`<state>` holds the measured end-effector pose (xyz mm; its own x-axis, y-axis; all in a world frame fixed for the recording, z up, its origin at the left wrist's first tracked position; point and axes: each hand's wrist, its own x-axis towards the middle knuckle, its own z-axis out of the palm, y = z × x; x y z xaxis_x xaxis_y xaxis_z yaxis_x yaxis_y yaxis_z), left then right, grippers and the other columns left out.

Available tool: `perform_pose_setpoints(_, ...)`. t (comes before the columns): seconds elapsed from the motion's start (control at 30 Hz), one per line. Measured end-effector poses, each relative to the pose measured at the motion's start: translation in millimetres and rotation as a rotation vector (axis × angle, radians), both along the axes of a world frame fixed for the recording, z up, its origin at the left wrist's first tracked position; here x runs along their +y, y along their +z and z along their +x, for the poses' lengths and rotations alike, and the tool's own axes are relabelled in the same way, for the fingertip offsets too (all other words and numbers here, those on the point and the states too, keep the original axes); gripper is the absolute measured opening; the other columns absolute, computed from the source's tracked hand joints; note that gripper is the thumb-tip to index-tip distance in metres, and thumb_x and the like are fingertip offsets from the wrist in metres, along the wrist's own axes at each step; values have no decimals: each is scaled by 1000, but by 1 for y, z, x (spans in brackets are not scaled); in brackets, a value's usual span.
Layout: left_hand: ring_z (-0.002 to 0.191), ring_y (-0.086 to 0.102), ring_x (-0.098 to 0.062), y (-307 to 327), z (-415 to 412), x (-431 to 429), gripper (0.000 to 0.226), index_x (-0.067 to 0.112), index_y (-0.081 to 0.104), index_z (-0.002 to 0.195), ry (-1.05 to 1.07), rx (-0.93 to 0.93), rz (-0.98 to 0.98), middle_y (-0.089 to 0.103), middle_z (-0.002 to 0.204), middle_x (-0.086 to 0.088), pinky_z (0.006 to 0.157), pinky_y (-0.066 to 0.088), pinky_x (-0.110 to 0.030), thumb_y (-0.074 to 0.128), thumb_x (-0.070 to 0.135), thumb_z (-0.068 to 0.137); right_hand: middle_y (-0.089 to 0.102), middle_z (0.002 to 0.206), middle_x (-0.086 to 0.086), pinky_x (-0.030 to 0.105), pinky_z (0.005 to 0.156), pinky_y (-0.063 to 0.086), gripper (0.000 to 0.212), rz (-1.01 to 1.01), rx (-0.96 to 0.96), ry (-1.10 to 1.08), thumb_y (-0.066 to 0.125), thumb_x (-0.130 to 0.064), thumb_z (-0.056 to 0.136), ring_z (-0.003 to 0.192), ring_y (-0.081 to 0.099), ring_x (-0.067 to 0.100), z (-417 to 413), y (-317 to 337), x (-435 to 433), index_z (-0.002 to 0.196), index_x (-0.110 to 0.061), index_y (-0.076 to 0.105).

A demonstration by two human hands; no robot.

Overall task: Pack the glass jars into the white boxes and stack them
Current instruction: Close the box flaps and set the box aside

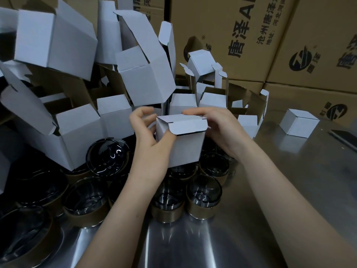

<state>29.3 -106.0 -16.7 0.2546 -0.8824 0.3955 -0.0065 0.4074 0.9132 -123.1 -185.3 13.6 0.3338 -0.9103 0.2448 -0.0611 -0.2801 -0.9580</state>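
At the middle of the view a small white box (185, 147) is held just above the glass jars (203, 198), its lid flap folded down over the front but not fully tucked in. The left hand (148, 144) grips the box from its 9 o'clock side, thumb pressed on the front face under the flap and fingers curled behind. The right hand (222, 132) holds it from 3 o'clock, its bent fingers lying over the lid. The jars stand close together on the metal table (212, 238) from 6 to 8 o'clock of the box, and one jar (108, 155) lies on its side at 9 o'clock. A pile of open white boxes (146, 78) rises from 10 to 1 o'clock. One closed box (298, 122) sits alone at 3 o'clock, well apart. Brown cartons (289, 35) stand behind at 1 o'clock.
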Motion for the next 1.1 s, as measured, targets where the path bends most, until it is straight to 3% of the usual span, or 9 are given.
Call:
perform_pose_setpoints(0.1, 123, 45, 6, 1, -2, 3, 46, 58, 40, 118, -37, -13, 9, 44, 128, 22, 88, 44, -8, 61, 25, 95, 71, 115, 6, 23, 80, 53, 30, -9, -15, 51, 54, -30, 80, 112, 62, 20, -4, -1, -1, 92, -20, 80)
perform_pose_setpoints(0.17, 129, 46, -2, 0, -2, 2, 33, 46, 58, 117, -26, -6, 28, 50, 134, 14, 107, 41, -28, 55, 19, 98, 69, 119, 5, 27, 87, 52, 29, -42, 20, 71, 56, -36, 84, 115, 61, 19, -6, -3, -2, 96, -23, 79)
perform_pose_setpoints(0.23, 132, 46, -10, 1, -3, 2, 31, 37, 69, 108, -5, 47, 70, 52, 137, 7, 114, 36, -42, 48, 15, 99, 67, 123, 2, 30, 94, 52, 29, -65, 59, 99, 58, -38, 85, 118, 59, 15, -10, -5, -2, 103, -24, 76)
perform_pose_setpoints(0.37, 133, 47, -14, 4, 0, 5, 28, 31, 71, 107, -27, 90, 72, 56, 137, 0, 115, 33, -46, 45, 28, 98, 63, 130, 3, 39, 107, 45, 44, -74, 151, 166, 73, -42, 69, 124, 55, 20, -19, -5, -3, 112, -30, 72)
perform_pose_setpoints(0.47, 132, 47, -15, 4, -1, 9, 32, 33, 67, 109, -53, 12, 66, 53, 138, -2, 113, 36, -44, 58, 41, 79, 61, 131, 8, 41, 109, 43, 55, -51, 169, 235, 78, -36, 65, 123, 56, 23, -22, -4, -4, 119, -28, 69)
perform_pose_setpoints(0.57, 129, 50, -20, 3, -2, 10, 34, 38, 63, 108, -57, -70, 60, 52, 138, -5, 108, 43, -46, 64, 37, 74, 63, 127, 7, 43, 107, 46, 51, -69, 159, 209, 78, -36, 68, 120, 57, 25, -21, -5, -4, 117, -28, 70)
perform_pose_setpoints(0.77, 121, 57, -26, 1, -1, 8, 29, 40, 64, 107, -44, -63, 41, 57, 131, -7, 99, 51, -49, 64, 41, 78, 68, 119, 4, 46, 103, 49, 42, -96, 146, 131, 76, -45, 69, 114, 62, 21, -18, -5, -2, 110, -34, 74)
perform_pose_setpoints(0.97, 122, 56, -26, 2, -2, 7, 25, 42, 63, 102, -62, -47, 49, 54, 133, -7, 99, 51, -50, 63, 39, 77, 64, 124, 12, 48, 103, 48, 43, -86, 141, 152, 77, -41, 70, 116, 60, 29, -17, -4, -1, 111, -31, 73)
perform_pose_setpoints(1.1, 127, 52, -24, 1, -1, 6, 22, 38, 67, 102, -47, -94, 30, 46, 136, -3, 107, 43, -49, 65, 19, 93, 65, 119, 3, 37, 100, 50, 40, -77, 146, 189, 77, -33, 74, 112, 61, 22, -18, -3, -1, 113, -27, 71)
